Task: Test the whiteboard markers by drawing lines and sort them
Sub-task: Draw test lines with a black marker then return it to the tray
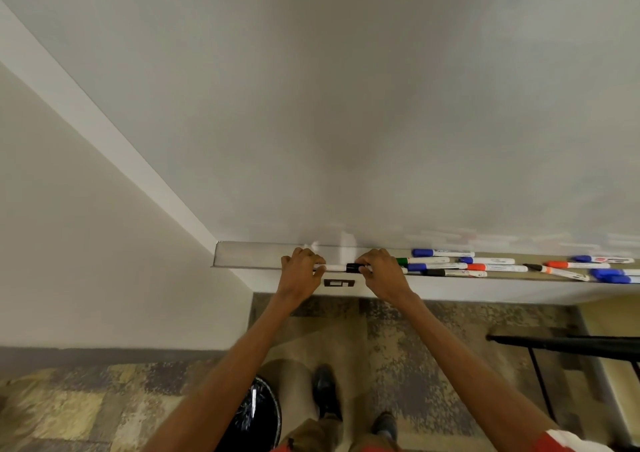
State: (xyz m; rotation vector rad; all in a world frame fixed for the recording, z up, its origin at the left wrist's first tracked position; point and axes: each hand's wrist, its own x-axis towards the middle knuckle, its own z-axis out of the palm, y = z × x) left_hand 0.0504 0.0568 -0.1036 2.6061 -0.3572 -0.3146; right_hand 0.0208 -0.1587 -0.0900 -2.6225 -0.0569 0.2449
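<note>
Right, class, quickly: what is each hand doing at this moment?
Left hand: grips the white barrel of the black-capped marker.
Right hand: pinches the same marker at its black cap.

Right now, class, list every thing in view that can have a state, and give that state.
held marker: black cap on, level at the front edge of the tray.
left hand: grips its white barrel.
right hand: grips its black cap.
tray markers: lying flat, mixed colours, caps on as far as shows.
whiteboard: no drawn lines visible.
</note>
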